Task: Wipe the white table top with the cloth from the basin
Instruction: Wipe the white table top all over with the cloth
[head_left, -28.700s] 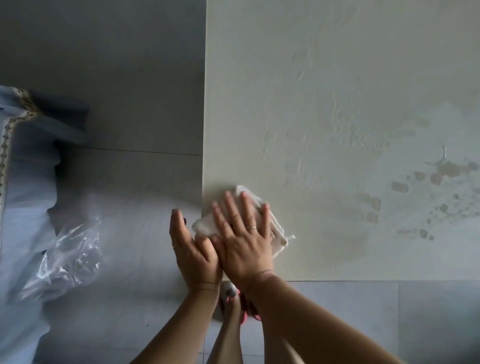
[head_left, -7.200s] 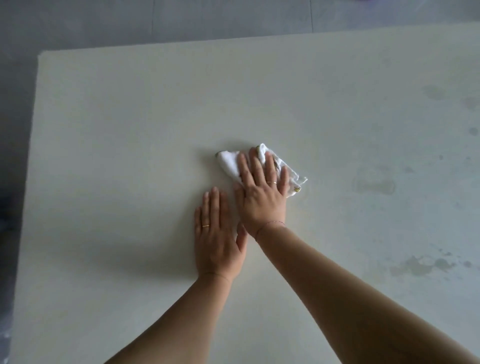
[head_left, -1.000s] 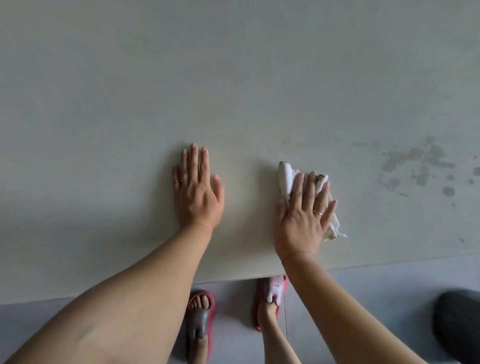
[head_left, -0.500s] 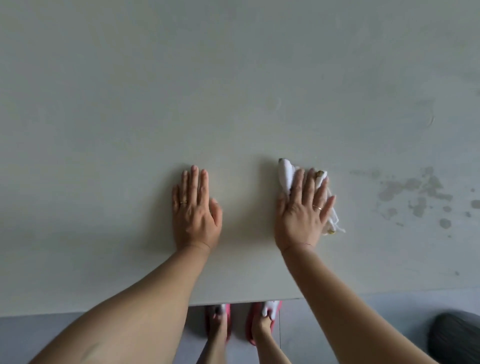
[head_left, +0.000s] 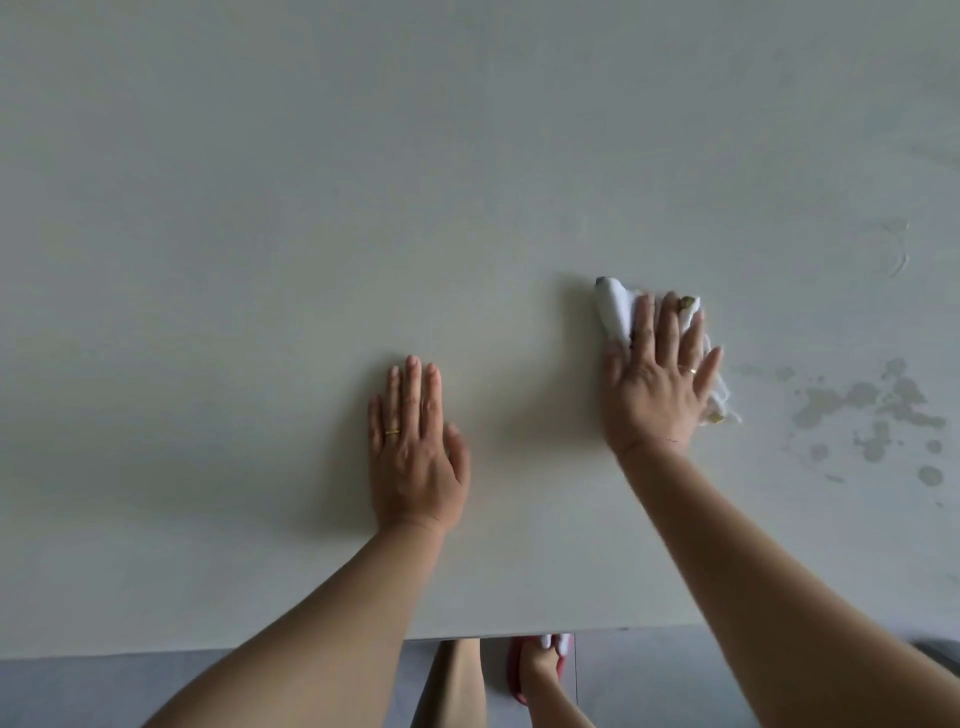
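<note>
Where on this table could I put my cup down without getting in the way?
The table top is bare beyond and left of the left hand, and between it and the right hand pressing the cloth. It is busier on the right, where damp blotches lie beside the cloth.

Two hands, left (head_left: 415, 457) and right (head_left: 654, 384); one cloth (head_left: 615, 306); one table top (head_left: 311, 208); two rings; one red slipper (head_left: 563, 647).

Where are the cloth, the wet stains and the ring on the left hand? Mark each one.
cloth (head_left: 613, 306), head view, on the rolled fold beyond the fingers.
wet stains (head_left: 862, 400), head view, on the largest patch.
ring (head_left: 392, 432), head view, on the gold band.
</note>
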